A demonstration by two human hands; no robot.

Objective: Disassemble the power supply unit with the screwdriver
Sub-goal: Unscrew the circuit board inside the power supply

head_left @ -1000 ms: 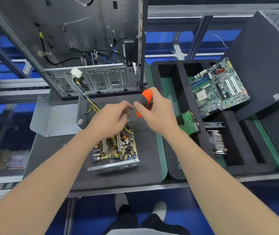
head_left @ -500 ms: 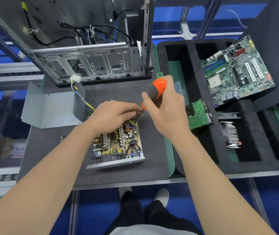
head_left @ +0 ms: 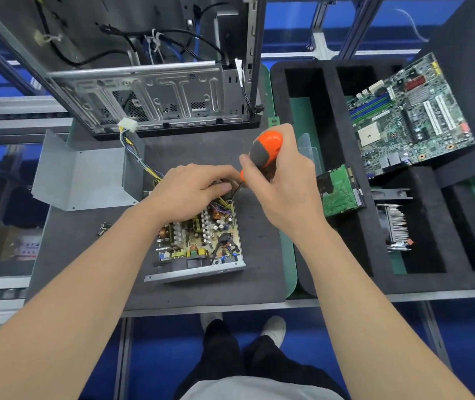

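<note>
At the near edge, the person's dark trouser legs and white shoes (head_left: 273,330) stand under the bench; above them lies a grey mat (head_left: 172,293), and on it, about midway, sits the power supply unit (head_left: 201,243), its cover off, the circuit board with coils and capacitors bare, its metal front plate towards the person; the left hand (head_left: 193,192) lies over the unit's far end, fingers bent down among the yellow wires, thumb stretched towards the tool's shaft; whether those fingers hold anything is hidden; the right hand (head_left: 288,189) is wrapped round the orange-and-grey handle of the screwdriver (head_left: 265,151), which is tilted, its dark shaft running down to the unit's far right corner, just beside the left thumb; to the left on the mat, apart from the unit, lie a few loose screws (head_left: 103,228); further off to the left rests a bent metal cover (head_left: 83,174); a wire bundle (head_left: 138,157) runs from under the left hand up to a white connector (head_left: 128,125); beyond stands an open computer case (head_left: 155,93), cables hanging inside; to the right, a black foam tray (head_left: 331,111) holds a heatsink (head_left: 396,223) in a near compartment, a hard drive (head_left: 338,193) with its green board up, just beside the right hand, and, furthest, a motherboard (head_left: 409,114) lying tilted across the tray's edge.
</note>
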